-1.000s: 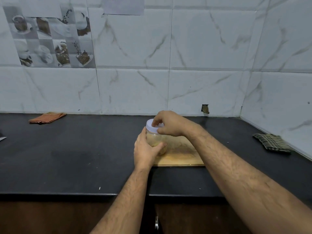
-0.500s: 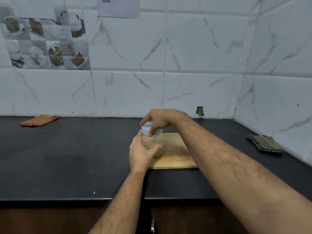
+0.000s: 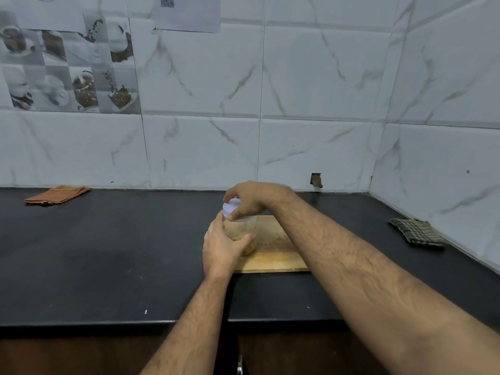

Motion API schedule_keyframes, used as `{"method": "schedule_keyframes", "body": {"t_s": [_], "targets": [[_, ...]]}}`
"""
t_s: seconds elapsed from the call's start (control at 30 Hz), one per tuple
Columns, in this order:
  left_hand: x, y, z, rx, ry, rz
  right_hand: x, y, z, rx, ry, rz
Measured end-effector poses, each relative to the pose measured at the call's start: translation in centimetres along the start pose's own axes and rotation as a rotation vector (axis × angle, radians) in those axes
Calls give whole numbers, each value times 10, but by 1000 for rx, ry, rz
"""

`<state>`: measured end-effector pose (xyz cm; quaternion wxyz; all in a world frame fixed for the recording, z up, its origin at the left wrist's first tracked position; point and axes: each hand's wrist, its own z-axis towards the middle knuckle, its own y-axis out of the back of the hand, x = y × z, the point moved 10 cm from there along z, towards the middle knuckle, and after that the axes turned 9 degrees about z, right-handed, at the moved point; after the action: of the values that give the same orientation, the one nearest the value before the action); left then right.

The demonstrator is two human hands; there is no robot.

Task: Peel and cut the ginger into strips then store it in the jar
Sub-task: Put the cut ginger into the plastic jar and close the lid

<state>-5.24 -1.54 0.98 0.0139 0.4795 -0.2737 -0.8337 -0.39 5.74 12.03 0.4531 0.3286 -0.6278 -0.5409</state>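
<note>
so the jar (image 3: 241,234) stands upright on the cutting board's (image 3: 273,255) left end, left hand (image 3: 221,246) wrapped round its body from the left while the right hand (image 3: 250,200) sits directly above, fingertips pinching the white lid (image 3: 232,208), so the twist runs round that vertical axis.

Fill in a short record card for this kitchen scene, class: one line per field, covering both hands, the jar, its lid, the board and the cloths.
left hand: grips the jar body
right hand: holds the lid from above
jar: clear, upright, pale contents inside
lid: white, on the jar mouth
cutting board: wooden, under the jar, on the counter
orange cloth: far left, by the wall
checked cloth: far right, by the wall
</note>
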Motion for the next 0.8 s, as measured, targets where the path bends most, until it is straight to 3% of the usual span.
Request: {"method": "schedule_keyframes", "body": {"t_s": [0.17,0.3,0.4,0.6,0.73,0.8], "targets": [[-4,0,-1,-2,-19,20,-4,-6,3,-127,-119,-118],[-3,0,-2,3,-8,-5,-6,-3,3,137,-221,-178],[-4,1,-3,-1,-11,-35,-7,5,10,177,-169,-187],[-1,0,-1,12,2,-39,-19,6,21,45,-117,-107],[-3,0,0,10,-6,-34,-24,5,11,-116,-180,-161],[-3,0,1,11,-12,-36,-26,4,9,-90,-235,-175]]}}
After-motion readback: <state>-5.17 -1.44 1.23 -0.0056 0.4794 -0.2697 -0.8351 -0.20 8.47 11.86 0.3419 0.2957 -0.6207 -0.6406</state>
